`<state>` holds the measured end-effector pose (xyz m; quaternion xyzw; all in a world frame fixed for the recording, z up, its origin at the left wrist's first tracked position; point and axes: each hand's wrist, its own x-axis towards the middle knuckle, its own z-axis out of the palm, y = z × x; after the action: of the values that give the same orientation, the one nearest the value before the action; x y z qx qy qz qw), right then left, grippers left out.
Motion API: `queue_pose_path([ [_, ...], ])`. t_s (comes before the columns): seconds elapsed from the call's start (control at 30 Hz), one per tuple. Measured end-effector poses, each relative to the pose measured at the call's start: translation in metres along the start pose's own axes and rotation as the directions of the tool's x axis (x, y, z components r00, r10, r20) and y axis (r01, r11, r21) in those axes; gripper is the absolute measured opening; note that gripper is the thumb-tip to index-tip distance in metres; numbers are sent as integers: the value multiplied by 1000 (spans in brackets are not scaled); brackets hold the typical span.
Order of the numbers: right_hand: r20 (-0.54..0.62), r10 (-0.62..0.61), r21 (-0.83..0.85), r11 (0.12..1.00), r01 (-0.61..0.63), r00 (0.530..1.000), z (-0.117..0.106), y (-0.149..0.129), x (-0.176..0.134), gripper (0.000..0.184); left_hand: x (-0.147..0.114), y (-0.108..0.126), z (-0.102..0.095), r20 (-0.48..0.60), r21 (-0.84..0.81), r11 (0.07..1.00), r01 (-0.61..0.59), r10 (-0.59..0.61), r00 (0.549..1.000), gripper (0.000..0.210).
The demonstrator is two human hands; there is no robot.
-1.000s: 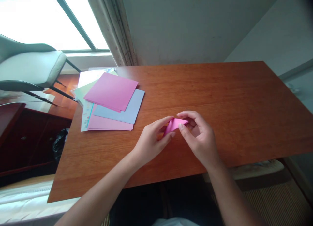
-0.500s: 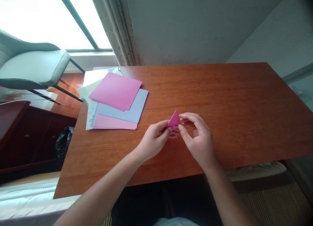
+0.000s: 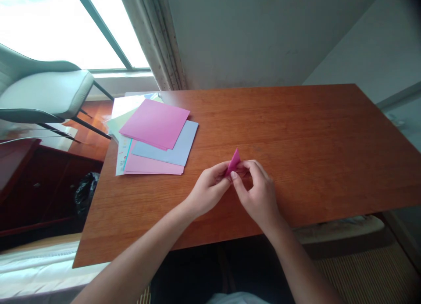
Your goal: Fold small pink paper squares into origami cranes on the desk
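Note:
A small folded piece of pink paper (image 3: 234, 159) is held up above the near part of the table, its pointed tip upward. My left hand (image 3: 210, 187) pinches it from the left, with the fingers closed along its lower edge. From the right, my right hand (image 3: 258, 190) closes on it too, thumb at the bottom front corner and fingers behind. Both hands cover the paper's lower part, so its folds there are hidden.
A wooden table (image 3: 296, 133) spans the view. At its left lie pink sheets (image 3: 156, 122), a pale blue sheet (image 3: 184, 141) and light pink sheets (image 3: 154, 166), loosely stacked. A chair (image 3: 49, 89) stands beyond the left edge, near a black plastic bag (image 3: 86, 192).
My right hand has moved left and closed on the paper's right side. The folded paper has turned, so its triangular face now looks narrower.

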<state>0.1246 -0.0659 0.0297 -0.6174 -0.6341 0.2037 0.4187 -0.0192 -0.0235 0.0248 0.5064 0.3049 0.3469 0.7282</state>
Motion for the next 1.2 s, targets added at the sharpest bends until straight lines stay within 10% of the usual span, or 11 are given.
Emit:
queue_pose_path([
  [0.83, 39, -20, -109, 994, 24, 999, -6, 2, 3, 8, -7, -1, -1, 137, 360, 921, -149, 106, 985, 64],
  [1.2, 71, -50, -143, 988, 60, 996, -6, 0, 4, 16, -5, 1, 1, 43, 332, 934, -135, 127, 991, 47],
])
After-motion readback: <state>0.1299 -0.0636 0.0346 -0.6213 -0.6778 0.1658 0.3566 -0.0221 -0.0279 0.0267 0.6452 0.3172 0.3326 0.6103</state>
